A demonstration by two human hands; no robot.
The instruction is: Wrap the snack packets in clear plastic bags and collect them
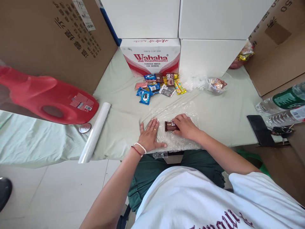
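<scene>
A sheet of clear plastic wrap [176, 111] lies spread on the pale green tablecloth in front of me. My left hand [150, 135] rests flat on the wrap's left edge, fingers stretched out. My right hand [186, 125] has its fingers curled on a small brown chocolate bar packet [170, 126] lying on the wrap. A heap of several snack packets [158, 86] sits farther back on the cloth. A roll of plastic wrap [95, 132] lies to the left.
A red jug [47, 95] lies on its side at left beside a big cardboard box [54, 35]. A Wahaha carton [150, 56] and white boxes stand at the back. A clear bowl of snacks [216, 84], water bottles [283, 106] and a dark phone [259, 129] are at right.
</scene>
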